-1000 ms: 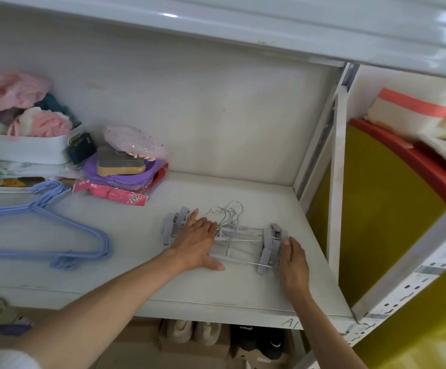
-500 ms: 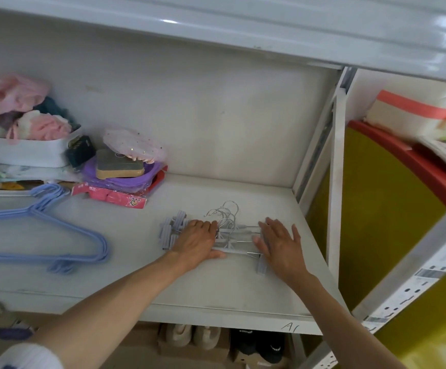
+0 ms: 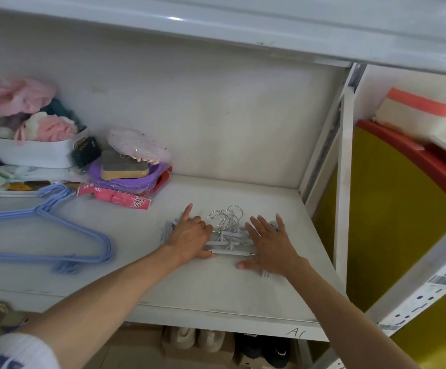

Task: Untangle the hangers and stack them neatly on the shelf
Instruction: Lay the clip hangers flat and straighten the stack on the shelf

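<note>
hangers: clip hangers [image 3: 225,242] piled on the shelf [image 3: 216,294], bars running left-right, hooks pointing far
left hand [image 3: 190,237]: on their left end, index straight, real grip? can't tell
right hand [image 3: 269,245]: flat, fingers spread, right end

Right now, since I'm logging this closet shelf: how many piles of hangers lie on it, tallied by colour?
Blue hanger pile: 1
Grey clip-hanger pile: 1
Total: 2 piles
The single hangers in each pile overlap too much to count.
</note>
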